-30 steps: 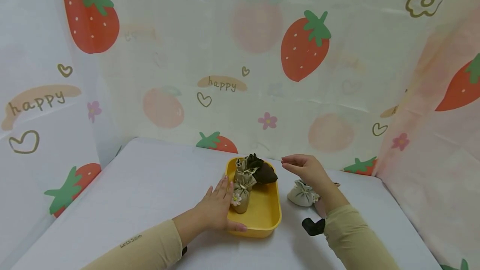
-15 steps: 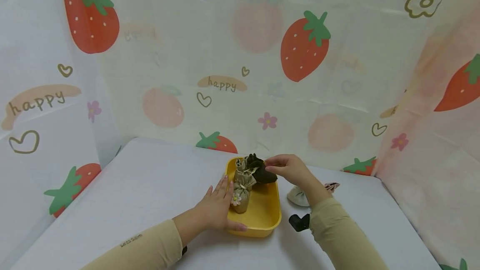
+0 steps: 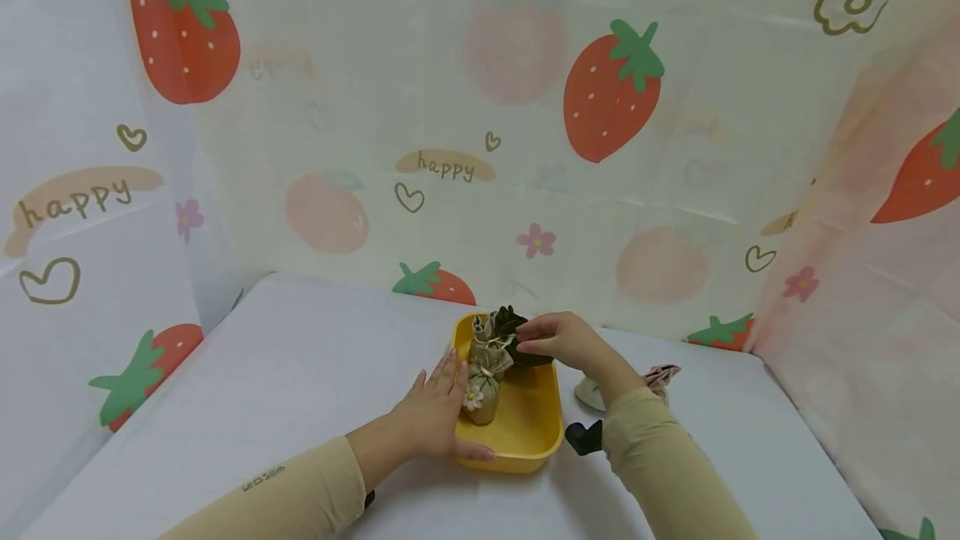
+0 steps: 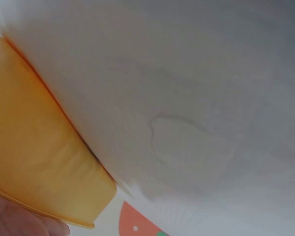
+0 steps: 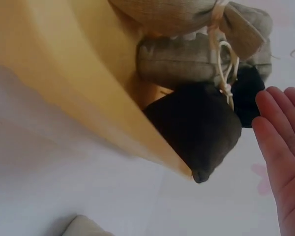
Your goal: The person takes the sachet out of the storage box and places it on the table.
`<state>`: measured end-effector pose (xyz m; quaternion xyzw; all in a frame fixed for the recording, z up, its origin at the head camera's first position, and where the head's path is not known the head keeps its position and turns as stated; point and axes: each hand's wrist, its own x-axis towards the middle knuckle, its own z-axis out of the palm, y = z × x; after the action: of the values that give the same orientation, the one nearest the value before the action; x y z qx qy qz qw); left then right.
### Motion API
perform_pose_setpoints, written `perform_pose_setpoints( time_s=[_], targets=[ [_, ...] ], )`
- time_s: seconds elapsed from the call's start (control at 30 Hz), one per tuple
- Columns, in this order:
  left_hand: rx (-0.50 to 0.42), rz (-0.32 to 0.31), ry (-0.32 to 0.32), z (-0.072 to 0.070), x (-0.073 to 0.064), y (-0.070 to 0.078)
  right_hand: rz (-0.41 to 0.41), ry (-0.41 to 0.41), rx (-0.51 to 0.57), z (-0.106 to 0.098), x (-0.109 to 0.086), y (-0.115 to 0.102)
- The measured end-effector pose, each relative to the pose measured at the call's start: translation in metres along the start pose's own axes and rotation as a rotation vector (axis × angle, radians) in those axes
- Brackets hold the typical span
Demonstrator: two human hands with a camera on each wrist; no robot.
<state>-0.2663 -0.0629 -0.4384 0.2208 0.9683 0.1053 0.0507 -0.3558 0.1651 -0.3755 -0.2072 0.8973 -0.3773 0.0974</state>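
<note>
My left hand (image 3: 429, 415) rests along the left rim of a yellow tray (image 3: 528, 432), fingers straight and thumb over the near edge. In the left wrist view, only fingers show below the tray's outer wall (image 4: 44, 142). Two beige drawstring pouches, one with a white flower (image 3: 473, 397), lie along the tray's left side. A black drawstring pouch (image 5: 194, 123) leans over the far right rim. Right beside its gathered neck is my right hand (image 3: 566, 342), with extended fingers (image 5: 275, 142) at or touching the cloth; contact is unclear. The right thumb is out of the right wrist view.
Right of the tray, a pale grey pouch (image 3: 589, 392) and a pink pouch (image 3: 662, 377) lie partly hidden behind my right forearm. A black device (image 3: 583, 437) sits at my right wrist. Beyond the white table (image 3: 322, 340) hangs a strawberry-print cloth (image 3: 360, 107).
My right hand has moved left from beyond the tray's right side to the black pouch's neck. My left hand and the pouches in the tray have stayed put.
</note>
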Motion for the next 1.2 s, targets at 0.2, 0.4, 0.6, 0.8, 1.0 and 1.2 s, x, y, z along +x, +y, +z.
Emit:
perform_pose_setpoints(
  time_s=[0.2,0.4,0.6,0.8,1.0,1.2],
  targets=[
    [-0.012,0.004,0.003,0.000,0.000,0.000,0.020,-0.007,0.002,0.008,0.007,0.002],
    [-0.019,0.007,0.002,-0.001,-0.001,0.001,0.062,-0.019,0.005,0.011,0.011,0.003],
    [-0.013,0.000,-0.006,-0.002,-0.002,0.001,0.096,-0.078,-0.051,0.013,0.013,0.003],
    [-0.020,0.004,-0.002,-0.002,-0.002,0.001,0.076,-0.117,-0.075,0.016,0.014,-0.001],
    [-0.009,0.000,-0.004,0.000,-0.001,0.000,0.065,-0.138,0.012,0.020,0.015,-0.004],
    [-0.008,-0.007,-0.006,0.000,0.001,0.000,0.054,-0.141,0.044,0.027,0.018,-0.005]
  ],
)
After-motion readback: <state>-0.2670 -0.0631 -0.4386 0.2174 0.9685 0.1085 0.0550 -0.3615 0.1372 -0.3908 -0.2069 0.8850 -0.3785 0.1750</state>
